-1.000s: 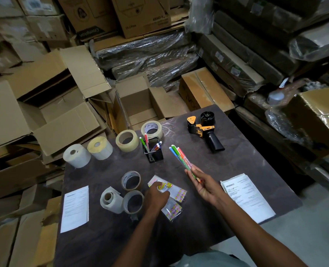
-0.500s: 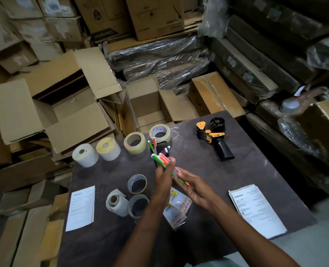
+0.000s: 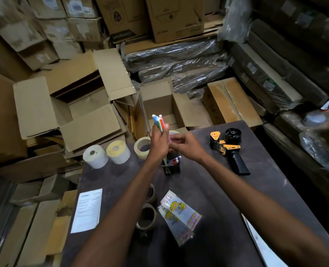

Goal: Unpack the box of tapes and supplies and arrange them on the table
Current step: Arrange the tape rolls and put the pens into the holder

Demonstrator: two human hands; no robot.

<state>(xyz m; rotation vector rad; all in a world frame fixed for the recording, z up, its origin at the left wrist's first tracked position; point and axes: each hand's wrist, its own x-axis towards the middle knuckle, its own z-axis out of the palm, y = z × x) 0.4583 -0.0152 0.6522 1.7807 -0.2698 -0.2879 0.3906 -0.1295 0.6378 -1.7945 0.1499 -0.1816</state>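
My left hand (image 3: pixel 158 140) grips a bundle of coloured pens (image 3: pixel 158 121) and holds it upright above the black pen holder (image 3: pixel 171 167), which has a few pens in it. My right hand (image 3: pixel 187 146) reaches in from the right, and its fingertips pinch the lower part of the bundle. Both hands are over the far middle of the dark table (image 3: pixel 208 189). A clear tape roll (image 3: pixel 142 149) stands just left of my left hand. The open cardboard box (image 3: pixel 159 106) sits behind the table's far edge.
Two label rolls (image 3: pixel 95 156) (image 3: pixel 118 151) stand at the far left corner. A yellow-black tape dispenser (image 3: pixel 227 149) lies far right. Sticker packets (image 3: pixel 179 214) and tape rolls (image 3: pixel 146 218) lie near my left arm. Paper sheets (image 3: pixel 87 209) (image 3: pixel 264 245) flank them. Stacked cartons surround the table.
My left hand left the sticker packets and took hold of the pens from my right hand. The bundle rose, turned upright and moved forward over the pen holder.
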